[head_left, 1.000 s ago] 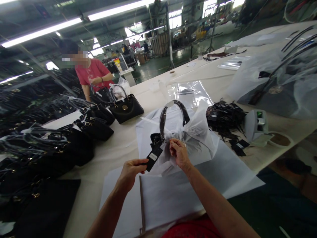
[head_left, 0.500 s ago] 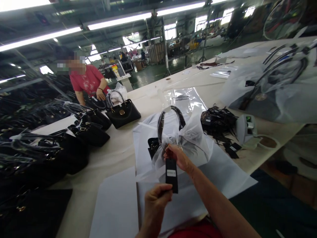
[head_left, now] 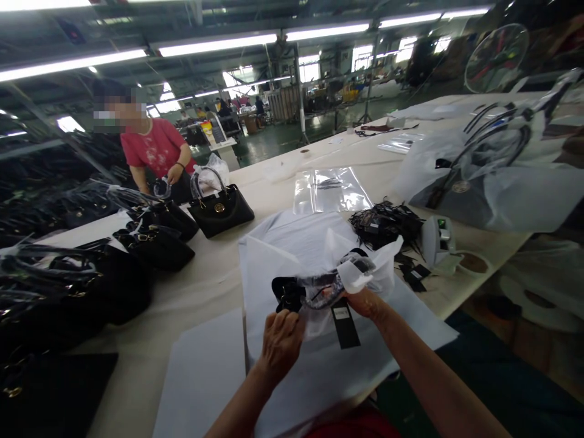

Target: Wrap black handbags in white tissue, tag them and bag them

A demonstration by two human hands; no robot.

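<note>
A black handbag point(head_left: 288, 292) in translucent white wrapping point(head_left: 387, 252) lies tipped over on white paper in front of me. My left hand point(head_left: 283, 340) is closed on its dark left end, fingers curled over the edge. The plastic-covered handles point(head_left: 326, 292) lean toward me. My right hand point(head_left: 365, 302) is at their right side, with the fingers partly hidden behind the handles and wrapping; what they grip cannot be made out. Below the handles hangs a black hang tag point(head_left: 347, 328) with a pale label.
Black handbags point(head_left: 221, 210) stand along the left, near a person in a red top point(head_left: 157, 152). Beyond my work are clear plastic sheets point(head_left: 331, 190). To the right are a heap of black tags point(head_left: 387, 224), a tape dispenser point(head_left: 438, 240) and a large wrapped bag point(head_left: 460, 188).
The handles have tipped from upright toward me. My left hand has let go of the hang tag and moved up to the bag's left end; my right hand has shifted right.
</note>
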